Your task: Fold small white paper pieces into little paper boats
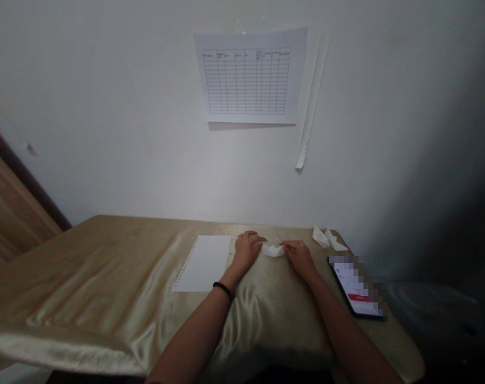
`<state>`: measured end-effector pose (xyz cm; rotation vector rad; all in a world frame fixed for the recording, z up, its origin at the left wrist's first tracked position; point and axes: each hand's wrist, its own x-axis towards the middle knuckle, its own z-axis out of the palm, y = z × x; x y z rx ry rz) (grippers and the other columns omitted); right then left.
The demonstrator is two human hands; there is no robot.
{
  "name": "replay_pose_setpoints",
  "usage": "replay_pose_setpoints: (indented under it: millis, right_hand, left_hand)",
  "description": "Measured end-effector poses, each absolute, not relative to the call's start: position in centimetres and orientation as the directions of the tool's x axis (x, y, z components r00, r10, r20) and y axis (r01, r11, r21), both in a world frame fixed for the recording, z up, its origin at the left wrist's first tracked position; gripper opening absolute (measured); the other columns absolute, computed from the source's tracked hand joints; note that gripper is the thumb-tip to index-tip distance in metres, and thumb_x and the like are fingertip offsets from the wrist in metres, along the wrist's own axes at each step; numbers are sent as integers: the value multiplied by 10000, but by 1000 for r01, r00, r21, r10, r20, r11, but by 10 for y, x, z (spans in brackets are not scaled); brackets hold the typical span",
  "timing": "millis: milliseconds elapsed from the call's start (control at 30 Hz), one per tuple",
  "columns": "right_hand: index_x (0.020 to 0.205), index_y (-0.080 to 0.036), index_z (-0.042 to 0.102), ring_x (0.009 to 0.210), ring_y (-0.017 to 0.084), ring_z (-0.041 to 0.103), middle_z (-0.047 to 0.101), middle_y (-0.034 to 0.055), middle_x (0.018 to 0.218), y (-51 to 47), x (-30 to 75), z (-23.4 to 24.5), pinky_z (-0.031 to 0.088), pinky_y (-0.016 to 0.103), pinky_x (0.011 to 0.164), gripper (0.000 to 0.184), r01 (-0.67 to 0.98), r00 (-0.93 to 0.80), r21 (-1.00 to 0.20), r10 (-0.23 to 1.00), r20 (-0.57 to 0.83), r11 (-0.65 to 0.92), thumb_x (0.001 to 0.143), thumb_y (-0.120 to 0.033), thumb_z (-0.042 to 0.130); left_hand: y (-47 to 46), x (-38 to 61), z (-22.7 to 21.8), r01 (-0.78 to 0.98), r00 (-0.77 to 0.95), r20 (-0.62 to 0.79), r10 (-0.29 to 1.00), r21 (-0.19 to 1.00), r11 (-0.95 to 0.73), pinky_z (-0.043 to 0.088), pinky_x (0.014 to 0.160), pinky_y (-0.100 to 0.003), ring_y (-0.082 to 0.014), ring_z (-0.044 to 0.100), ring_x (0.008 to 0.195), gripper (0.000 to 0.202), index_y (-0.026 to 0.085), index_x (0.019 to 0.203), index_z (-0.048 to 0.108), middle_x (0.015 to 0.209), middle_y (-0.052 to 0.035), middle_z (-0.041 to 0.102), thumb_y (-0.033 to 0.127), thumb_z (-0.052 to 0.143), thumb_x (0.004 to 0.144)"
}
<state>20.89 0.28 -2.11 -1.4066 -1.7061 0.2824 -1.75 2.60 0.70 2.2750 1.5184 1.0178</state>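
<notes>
Between my two hands a small folded paper boat (273, 250) sits on the shiny gold tablecloth (146, 266). My left hand (248, 248) pinches its left end, and a dark band circles that wrist. The right end is pinched by the fingers of my right hand (300, 257). Just left of my left hand lies a stack of white hole-punched paper (204, 262). Two folded paper pieces (329, 239), shaped like boats, stand at the table's back right corner.
A phone with a lit screen (356, 288) lies at the right edge of the table. Behind the table rises a white wall, with a printed table sheet (250, 80) and a narrow hanging paper strip (312, 101) on it.
</notes>
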Motion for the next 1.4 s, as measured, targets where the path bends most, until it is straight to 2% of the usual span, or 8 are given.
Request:
replay_pose_setpoints:
  millis: [133, 267, 467, 800, 1033, 1200, 1400]
  right_hand:
    - [975, -276, 785, 1009, 240, 651, 772, 43, 990, 1, 211, -18, 466, 412, 973, 219, 723, 20, -614, 880, 475, 315, 841, -257, 613]
    - [946, -290, 791, 990, 257, 646, 773, 38, 927, 0, 215, -17, 451, 419, 954, 170, 757, 32, -586, 879, 475, 289, 806, -325, 702]
    - [810, -259, 786, 933, 249, 660, 766, 48, 879, 1, 215, -18, 458, 389, 897, 122, 764, 113, -607, 880, 462, 220, 766, -363, 737]
    - [786, -227, 778, 894, 228, 660, 756, 57, 851, 1, 211, -14, 456, 343, 856, 88, 728, 127, -661, 911, 392, 182, 784, -285, 712]
    - [869, -235, 781, 1007, 227, 613, 755, 52, 927, 0, 205, -11, 407, 330, 919, 118, 810, 138, -581, 935, 327, 84, 829, -270, 677]
    - [865, -246, 773, 1127, 263, 538, 746, 49, 1027, -4, 199, -10, 363, 362, 950, 102, 850, 182, -527, 935, 304, 6, 836, -264, 677]
    - [848, -250, 769, 1118, 269, 524, 741, 62, 1041, -4, 196, -8, 347, 379, 928, 106, 860, 215, -506, 947, 240, -67, 847, -283, 669]
  left_hand:
    - [18, -16, 9, 776, 220, 409, 886, 477, -413, 302, 1123, -548, -284, 504, 1235, 215, 313, 978, 781, 1296, -23, 641, 188, 639, 876]
    - [15, -18, 11, 800, 200, 399, 895, 461, -384, 224, 1126, -654, -325, 485, 1259, 146, 312, 984, 757, 1314, -27, 635, 304, 730, 841]
    - [15, -17, 14, 813, 175, 371, 912, 468, -346, 260, 1114, -620, -317, 509, 1233, 198, 276, 931, 746, 1298, -36, 647, 400, 804, 788]
    - [14, -12, 15, 821, 196, 324, 926, 461, -336, 229, 1127, -629, -296, 505, 1250, 179, 220, 819, 700, 1287, -34, 656, 374, 789, 817]
    - [14, -10, 13, 879, 190, 245, 951, 390, -276, 260, 1133, -600, -283, 492, 1263, 210, 214, 854, 701, 1311, -45, 628, 420, 740, 859]
    - [15, -11, 12, 882, 189, 223, 956, 389, -265, 271, 1119, -619, -291, 482, 1268, 215, 209, 828, 707, 1322, -55, 614, 420, 731, 863]
    - [14, -10, 12, 897, 191, 195, 962, 362, -252, 246, 1117, -655, -302, 455, 1293, 217, 213, 827, 712, 1357, -64, 590, 427, 724, 863]
